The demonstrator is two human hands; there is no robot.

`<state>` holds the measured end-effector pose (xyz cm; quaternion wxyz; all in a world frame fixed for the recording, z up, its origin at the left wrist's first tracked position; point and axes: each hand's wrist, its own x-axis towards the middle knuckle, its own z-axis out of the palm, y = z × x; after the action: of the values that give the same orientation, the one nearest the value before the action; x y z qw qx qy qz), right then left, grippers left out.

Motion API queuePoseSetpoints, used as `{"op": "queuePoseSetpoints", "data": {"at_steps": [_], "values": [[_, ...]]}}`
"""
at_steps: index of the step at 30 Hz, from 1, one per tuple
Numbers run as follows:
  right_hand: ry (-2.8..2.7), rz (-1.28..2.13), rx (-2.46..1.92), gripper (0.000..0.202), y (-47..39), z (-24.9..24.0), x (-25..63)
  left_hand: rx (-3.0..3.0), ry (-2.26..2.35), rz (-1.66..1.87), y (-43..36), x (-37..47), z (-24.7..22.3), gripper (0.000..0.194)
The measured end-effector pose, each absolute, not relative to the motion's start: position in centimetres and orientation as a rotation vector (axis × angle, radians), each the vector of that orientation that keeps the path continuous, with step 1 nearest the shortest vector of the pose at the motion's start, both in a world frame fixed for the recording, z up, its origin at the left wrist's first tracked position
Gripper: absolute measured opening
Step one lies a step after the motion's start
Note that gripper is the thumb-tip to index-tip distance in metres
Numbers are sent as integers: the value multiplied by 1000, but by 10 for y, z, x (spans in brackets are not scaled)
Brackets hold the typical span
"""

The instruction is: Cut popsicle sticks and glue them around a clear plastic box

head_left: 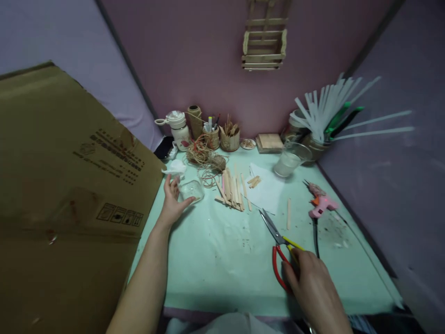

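While wooden sticks (pixel 228 185) lay ahead-left of the right fingers (pixel 306 264) and a pink glue gun (pixel 323 204) ahead-right, scissors (pixel 276 233) in their curled hold pointed forward-left, long axis slanting over the worktop (pixel 215 260), steel-bladed, red-handled; the left fingers (pixel 168 185) spread wide against a clear dish (pixel 192 189).

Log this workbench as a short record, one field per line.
Left hand: spread at the clear dish, grip unclear
Right hand: at the handles of the scissors
Scissor blades: slightly apart, pointing away from the person
Middle: wooden craft sticks in a loose pile, white paper
Right side: pink glue gun
Back right: fanned white glue sticks
Left side: cardboard box
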<state>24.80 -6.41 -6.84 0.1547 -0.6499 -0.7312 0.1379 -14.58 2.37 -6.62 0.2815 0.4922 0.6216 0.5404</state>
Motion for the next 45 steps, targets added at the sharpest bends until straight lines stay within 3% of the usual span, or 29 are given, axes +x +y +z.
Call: {"op": "queuePoseSetpoints", "data": {"at_steps": [3,8,14,21,27,37,45], "values": [[-1983,476,-1907,35,-47,-49,257,1314,1663,1494,29,-148,-72,111],[-1708,284,-2269,53,29,-26,291,1411,1666,1486,30,-154,-80,119],[-1641,437,-2561,63,92,-24,310,1487,1704,1448,19,-153,-78,117],[-1930,89,-2287,78,112,-44,309,1464,1682,1486,15,-150,-72,113],[-2116,346,-2216,54,131,-58,317,1476,1681,1498,13,-149,-70,113],[-2086,397,-2162,39,135,-60,322,1507,1680,1500,13,-149,-69,115],[-1757,182,-2300,59,115,-31,327,1485,1690,1502,10,-144,-60,111]]}}
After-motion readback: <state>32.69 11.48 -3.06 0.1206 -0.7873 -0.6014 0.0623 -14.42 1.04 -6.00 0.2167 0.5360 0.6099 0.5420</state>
